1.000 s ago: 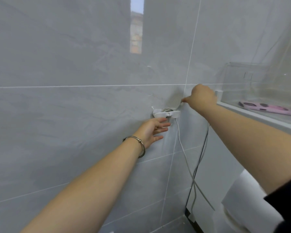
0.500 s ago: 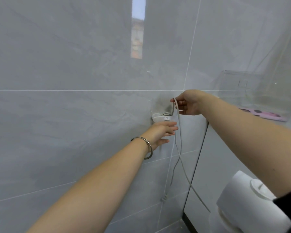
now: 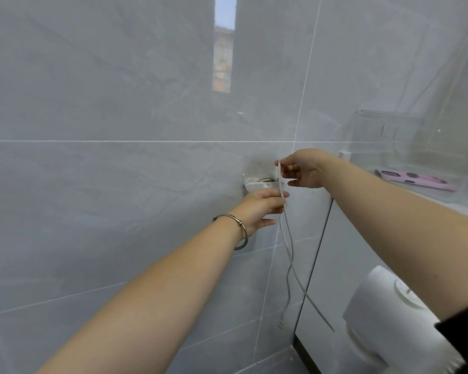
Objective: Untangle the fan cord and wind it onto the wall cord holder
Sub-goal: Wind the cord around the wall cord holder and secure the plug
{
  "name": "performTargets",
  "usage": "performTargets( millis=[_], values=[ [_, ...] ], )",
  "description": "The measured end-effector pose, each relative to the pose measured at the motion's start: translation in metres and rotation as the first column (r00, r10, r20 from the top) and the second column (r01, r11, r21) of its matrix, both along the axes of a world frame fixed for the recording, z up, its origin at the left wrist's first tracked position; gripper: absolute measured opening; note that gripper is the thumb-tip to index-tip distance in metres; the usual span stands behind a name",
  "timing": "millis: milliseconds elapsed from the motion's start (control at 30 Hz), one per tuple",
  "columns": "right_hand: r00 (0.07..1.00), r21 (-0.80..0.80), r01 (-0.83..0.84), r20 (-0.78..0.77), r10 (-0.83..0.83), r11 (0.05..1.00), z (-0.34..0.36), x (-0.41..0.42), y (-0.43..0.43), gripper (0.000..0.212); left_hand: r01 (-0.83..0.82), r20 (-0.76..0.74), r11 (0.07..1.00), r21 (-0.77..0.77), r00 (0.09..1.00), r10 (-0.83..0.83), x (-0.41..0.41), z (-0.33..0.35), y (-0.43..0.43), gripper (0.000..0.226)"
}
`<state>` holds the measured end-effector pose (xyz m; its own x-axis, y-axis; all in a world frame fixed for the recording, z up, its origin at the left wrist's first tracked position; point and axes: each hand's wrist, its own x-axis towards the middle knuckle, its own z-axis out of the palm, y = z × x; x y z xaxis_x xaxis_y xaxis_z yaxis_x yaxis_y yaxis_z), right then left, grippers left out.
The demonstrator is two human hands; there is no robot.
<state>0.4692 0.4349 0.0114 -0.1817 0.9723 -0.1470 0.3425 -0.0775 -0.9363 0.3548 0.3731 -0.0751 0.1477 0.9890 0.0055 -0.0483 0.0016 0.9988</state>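
A small white cord holder [image 3: 254, 185] is fixed to the grey tiled wall, with a few turns of cord lying on it. My right hand [image 3: 304, 168] pinches the thin white fan cord [image 3: 288, 247] just above and to the right of the holder. From there the cord drops down the wall toward the white fan [image 3: 389, 317] at the lower right. My left hand [image 3: 261, 209] reaches up just under the holder, fingers extended, and the cord crosses in front of its fingertips. A metal bangle circles my left wrist.
A white ledge at the right carries a clear plastic box [image 3: 405, 147] and a flat pink object [image 3: 416, 180]. The wall corner runs down beside a white cabinet panel [image 3: 335, 265]. A narrow window slit [image 3: 223, 44] is high on the wall.
My right hand has moved left from the corner toward the holder, bringing the cord over it. My left hand has risen closer under the holder. The view has shifted slightly.
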Motion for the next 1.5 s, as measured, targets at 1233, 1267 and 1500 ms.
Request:
performTargets(
  millis=[1233,1267,1500],
  values=[
    [0.675,0.761,-0.049,0.502,-0.540,0.646,-0.006,-0.002,-0.022,0.026,-0.376,-0.741,0.817,0.437,0.364,0.564,-0.089,-0.011,0.008,0.026],
    [0.739,0.743,0.000,0.452,-0.500,0.670,0.001,-0.002,-0.021,0.023,-0.369,-0.758,0.821,0.436,0.341,0.556,-0.089,-0.012,0.009,0.026],
    [0.914,0.113,-0.362,0.237,0.328,0.925,0.020,0.001,-0.039,0.023,-0.393,-0.756,0.788,0.474,0.279,0.593,-0.085,-0.017,0.012,0.024]
  ],
)
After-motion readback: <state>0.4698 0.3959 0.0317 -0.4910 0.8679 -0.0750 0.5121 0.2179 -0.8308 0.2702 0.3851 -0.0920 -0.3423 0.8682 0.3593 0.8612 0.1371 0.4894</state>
